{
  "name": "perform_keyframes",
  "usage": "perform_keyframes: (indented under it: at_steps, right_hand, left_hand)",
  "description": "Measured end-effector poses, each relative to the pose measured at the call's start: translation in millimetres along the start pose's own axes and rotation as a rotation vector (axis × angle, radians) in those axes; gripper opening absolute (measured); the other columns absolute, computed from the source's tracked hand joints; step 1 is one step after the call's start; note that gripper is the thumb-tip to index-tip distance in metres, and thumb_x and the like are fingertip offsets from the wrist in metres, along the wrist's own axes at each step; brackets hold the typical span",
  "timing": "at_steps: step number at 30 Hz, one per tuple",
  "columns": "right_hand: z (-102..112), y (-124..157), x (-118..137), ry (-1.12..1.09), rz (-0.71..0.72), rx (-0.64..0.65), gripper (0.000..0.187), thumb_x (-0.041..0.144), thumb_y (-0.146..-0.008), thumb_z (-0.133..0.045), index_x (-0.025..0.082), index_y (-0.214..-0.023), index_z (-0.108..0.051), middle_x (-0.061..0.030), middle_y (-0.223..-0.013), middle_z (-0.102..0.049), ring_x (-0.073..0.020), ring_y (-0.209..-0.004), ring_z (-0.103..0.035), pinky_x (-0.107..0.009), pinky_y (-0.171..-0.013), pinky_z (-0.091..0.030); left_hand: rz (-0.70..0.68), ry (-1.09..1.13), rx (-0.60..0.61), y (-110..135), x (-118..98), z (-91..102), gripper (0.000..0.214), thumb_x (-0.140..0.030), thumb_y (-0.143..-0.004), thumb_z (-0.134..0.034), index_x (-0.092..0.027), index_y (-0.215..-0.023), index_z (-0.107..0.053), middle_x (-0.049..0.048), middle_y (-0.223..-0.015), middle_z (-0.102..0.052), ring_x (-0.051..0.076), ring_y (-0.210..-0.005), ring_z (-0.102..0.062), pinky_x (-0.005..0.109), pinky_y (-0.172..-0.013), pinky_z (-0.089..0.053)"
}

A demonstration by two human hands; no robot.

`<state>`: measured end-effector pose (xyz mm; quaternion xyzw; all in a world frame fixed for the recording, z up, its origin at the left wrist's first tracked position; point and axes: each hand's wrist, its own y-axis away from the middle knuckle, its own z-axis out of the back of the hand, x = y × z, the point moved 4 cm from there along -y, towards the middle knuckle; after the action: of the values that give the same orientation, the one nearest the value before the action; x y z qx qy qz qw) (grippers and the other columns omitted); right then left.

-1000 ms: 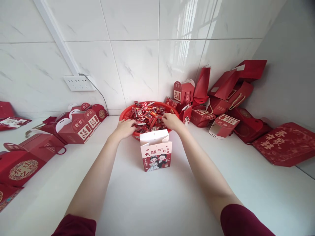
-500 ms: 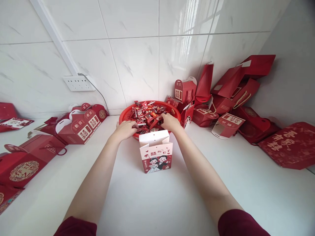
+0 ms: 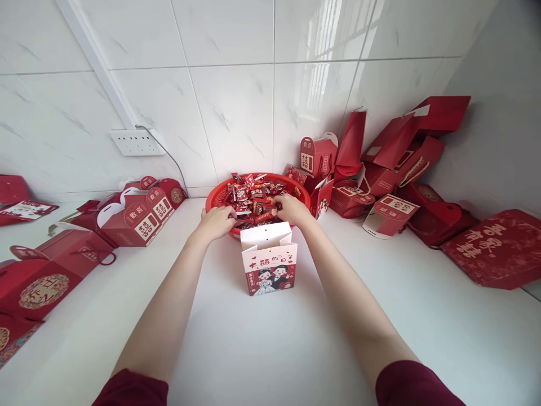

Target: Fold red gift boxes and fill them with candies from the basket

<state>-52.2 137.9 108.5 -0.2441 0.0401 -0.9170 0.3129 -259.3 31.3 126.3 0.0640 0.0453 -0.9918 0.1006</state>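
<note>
A red plastic basket [image 3: 214,197] full of small wrapped candies [image 3: 257,193] stands against the wall. My left hand [image 3: 218,221] lies over its left front rim, fingers curled inward; whether they grip the rim or a candy is hidden. Among the candies at the right, my right hand [image 3: 291,210] is closed, thumb and fingertips pinching what looks like a wrapped candy [image 3: 274,212]. Between my forearms a red and white paper gift box [image 3: 270,270] with a cartoon bride and groom stands upright, its top open. Neither hand touches this box.
Several red gift boxes [image 3: 139,220] line the left side of the white counter [image 3: 253,349]. More red boxes [image 3: 391,211] are piled at the right, some leaning on the wall. A power socket [image 3: 137,142] with a cable [image 3: 169,158] sits on the tiled wall.
My right hand has shifted slightly left among the candies, and some of them have moved. My left hand stays at the rim. The view has shifted a little.
</note>
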Motion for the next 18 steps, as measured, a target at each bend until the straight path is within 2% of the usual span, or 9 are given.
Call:
perform_keyframes:
  at_steps: [4,8,10,12,14,15,16,18]
  right_hand:
    - [1,1,1,-0.007,0.001,-0.002,0.022,0.039,-0.087,-0.058,0.028,-0.100,-0.071,-0.0057,-0.111,-0.065,-0.0235,-0.096,-0.062,-0.029,-0.071,-0.044]
    - [3,3,1,-0.011,-0.013,-0.018,0.021,0.037,-0.088,-0.055,0.028,-0.095,-0.073,-0.0058,-0.111,-0.066,-0.0236,-0.096,-0.062,-0.028,-0.070,-0.044]
    - [4,3,2,-0.015,-0.019,-0.016,0.021,0.032,-0.088,-0.054,0.028,-0.092,-0.074,-0.0042,-0.109,-0.068,-0.0227,-0.095,-0.062,-0.028,-0.070,-0.043]
    - [4,4,2,-0.021,-0.027,-0.013,0.021,0.028,-0.087,-0.054,0.028,-0.090,-0.075,-0.0029,-0.107,-0.069,-0.0217,-0.093,-0.063,-0.027,-0.070,-0.043]
    - [5,4,2,-0.026,-0.035,-0.016,0.020,0.027,-0.086,-0.055,0.028,-0.089,-0.075,-0.0029,-0.105,-0.070,-0.0217,-0.092,-0.063,-0.027,-0.070,-0.043]
    - [5,4,2,-0.028,-0.037,-0.019,0.020,0.027,-0.086,-0.055,0.028,-0.089,-0.075,-0.0032,-0.105,-0.070,-0.0217,-0.092,-0.063,-0.027,-0.069,-0.043]
    - [6,4,2,-0.031,-0.037,-0.022,0.020,0.027,-0.086,-0.055,0.027,-0.089,-0.075,-0.0034,-0.104,-0.071,-0.0218,-0.092,-0.063,-0.027,-0.069,-0.043]
    - [6,4,2,-0.038,-0.036,-0.025,0.020,0.026,-0.086,-0.055,0.027,-0.087,-0.075,-0.0036,-0.101,-0.071,-0.0217,-0.091,-0.062,-0.027,-0.068,-0.043]
  left_hand:
    - [-0.007,0.004,0.000,1,-1,0.6,0.025,-0.025,-0.079,-0.046,-0.027,-0.094,-0.066,0.0020,-0.119,-0.069,0.032,-0.117,-0.056,0.055,-0.103,-0.032]
    - [-0.018,0.022,-0.011,1,-1,0.0,0.024,-0.025,-0.080,-0.047,-0.026,-0.093,-0.067,0.0038,-0.117,-0.069,0.034,-0.115,-0.057,0.058,-0.104,-0.031]
    - [-0.030,0.039,-0.029,6,-5,4.7,0.023,-0.023,-0.081,-0.047,-0.025,-0.092,-0.067,0.0051,-0.114,-0.070,0.033,-0.114,-0.057,0.061,-0.107,-0.026]
    - [-0.056,0.059,-0.070,16,-16,17.4,0.023,-0.021,-0.083,-0.046,-0.025,-0.095,-0.065,0.0045,-0.113,-0.069,0.030,-0.113,-0.058,0.062,-0.111,-0.018]
    - [-0.155,0.118,-0.126,34,-36,37.3,0.021,-0.023,-0.087,-0.047,-0.025,-0.099,-0.064,0.0022,-0.119,-0.066,0.024,-0.114,-0.058,0.057,-0.114,-0.017]
    - [-0.279,0.196,-0.162,46,-50,49.1,0.018,-0.026,-0.089,-0.048,-0.024,-0.096,-0.064,0.0022,-0.122,-0.064,0.023,-0.115,-0.057,0.052,-0.114,-0.024]
    - [-0.411,0.282,-0.143,58,-64,58.7,0.016,-0.030,-0.090,-0.050,-0.023,-0.093,-0.065,0.0023,-0.127,-0.061,0.023,-0.117,-0.055,0.045,-0.110,-0.033]
    - [-0.562,0.367,0.007,79,-86,69.4,0.019,-0.030,-0.091,-0.051,-0.024,-0.092,-0.069,0.0011,-0.134,-0.056,0.022,-0.118,-0.055,0.034,-0.096,-0.045]
